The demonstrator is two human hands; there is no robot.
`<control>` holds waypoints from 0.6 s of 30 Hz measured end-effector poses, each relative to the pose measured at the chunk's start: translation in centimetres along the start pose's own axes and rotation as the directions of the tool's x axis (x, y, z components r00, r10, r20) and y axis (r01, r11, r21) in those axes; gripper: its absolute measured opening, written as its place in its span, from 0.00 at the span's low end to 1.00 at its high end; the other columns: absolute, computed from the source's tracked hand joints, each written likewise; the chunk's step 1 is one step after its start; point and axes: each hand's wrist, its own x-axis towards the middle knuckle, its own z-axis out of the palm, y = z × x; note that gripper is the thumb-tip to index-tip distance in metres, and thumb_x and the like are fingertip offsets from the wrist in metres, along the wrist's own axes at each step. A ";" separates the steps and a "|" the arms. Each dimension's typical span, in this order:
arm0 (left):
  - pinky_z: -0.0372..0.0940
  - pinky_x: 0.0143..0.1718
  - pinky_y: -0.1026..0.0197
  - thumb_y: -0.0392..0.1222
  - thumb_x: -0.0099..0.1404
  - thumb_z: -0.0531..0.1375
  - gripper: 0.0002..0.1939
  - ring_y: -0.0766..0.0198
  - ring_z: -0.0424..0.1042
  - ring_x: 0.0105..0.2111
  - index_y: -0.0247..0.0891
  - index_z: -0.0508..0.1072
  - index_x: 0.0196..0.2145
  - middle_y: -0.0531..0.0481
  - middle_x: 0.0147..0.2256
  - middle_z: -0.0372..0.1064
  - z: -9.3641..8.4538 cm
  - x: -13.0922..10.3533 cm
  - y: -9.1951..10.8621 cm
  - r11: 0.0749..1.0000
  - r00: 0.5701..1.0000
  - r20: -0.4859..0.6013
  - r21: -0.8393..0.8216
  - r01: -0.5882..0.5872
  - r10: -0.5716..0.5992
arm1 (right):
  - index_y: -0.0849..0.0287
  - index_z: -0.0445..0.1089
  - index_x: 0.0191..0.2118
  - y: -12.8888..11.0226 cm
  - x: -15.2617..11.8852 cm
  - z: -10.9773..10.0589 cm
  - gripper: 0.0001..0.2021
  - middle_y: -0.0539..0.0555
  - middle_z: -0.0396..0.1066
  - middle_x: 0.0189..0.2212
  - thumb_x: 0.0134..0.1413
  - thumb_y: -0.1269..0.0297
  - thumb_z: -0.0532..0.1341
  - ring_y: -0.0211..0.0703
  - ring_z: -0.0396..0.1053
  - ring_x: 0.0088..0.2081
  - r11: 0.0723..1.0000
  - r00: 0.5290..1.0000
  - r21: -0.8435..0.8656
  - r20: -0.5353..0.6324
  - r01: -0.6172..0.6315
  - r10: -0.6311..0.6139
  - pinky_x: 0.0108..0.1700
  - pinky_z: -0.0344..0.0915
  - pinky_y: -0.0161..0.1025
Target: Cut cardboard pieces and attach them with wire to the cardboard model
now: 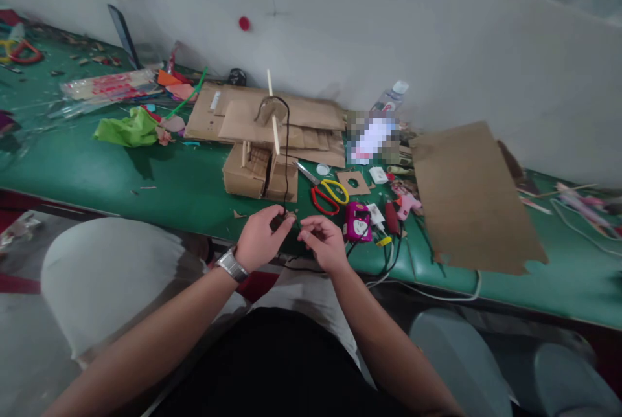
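At the table's front edge my left hand [262, 236], with a metal watch on its wrist, is closed in a pinch on the lower end of a black string [287, 164]. A small brownish bit shows at its fingertips, too small to name. Just to the right, my right hand [323, 241] has its fingers drawn together; what they hold, if anything, I cannot make out. The string runs up to a cardboard disc [271, 111] on a wooden stick [276, 135]. Below that stands a cardboard box model [245, 174] with short upright sticks.
Scissors [330, 193], a purple power socket [358, 223] with cords, and a pink glue gun [407, 203] lie to the right. Beyond them rests a large cardboard sheet [473, 200]. Flat cardboard [204, 116] and green crumpled material [129, 129] are at the left.
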 end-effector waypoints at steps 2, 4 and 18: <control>0.60 0.33 0.60 0.52 0.72 0.61 0.15 0.63 0.66 0.29 0.39 0.72 0.33 0.52 0.29 0.69 0.1 0.1 0.0 0.973 0.995 0.039 -0.208 0.099 -0.093 | 0.55 0.77 0.42 -0.5 -0.1 0.0 0.16 0.50 0.77 0.26 0.54 0.51 0.75 0.39 0.72 0.26 1.000 0.997 -0.024 0.081 0.009 -0.007 0.27 0.64 0.35; 0.63 0.33 0.61 0.55 0.70 0.62 0.17 0.63 0.69 0.31 0.38 0.73 0.34 0.51 0.30 0.71 0.1 0.3 0.1 0.878 0.980 0.091 -0.436 0.199 -0.176 | 0.56 0.76 0.42 -0.9 -0.2 0.0 0.16 0.50 0.78 0.27 0.54 0.52 0.74 0.39 0.72 0.27 0.998 0.990 -0.055 0.142 0.021 -0.013 0.29 0.65 0.35; 0.67 0.34 0.62 0.59 0.64 0.69 0.21 0.65 0.73 0.29 0.37 0.73 0.31 0.52 0.29 0.73 0.2 0.5 0.0 0.811 0.958 0.197 -0.511 0.283 -0.209 | 0.53 0.74 0.40 0.4 0.2 -0.2 0.20 0.47 0.73 0.29 0.47 0.51 0.78 0.37 0.69 0.27 0.991 0.999 0.130 0.030 -0.029 0.025 0.27 0.65 0.34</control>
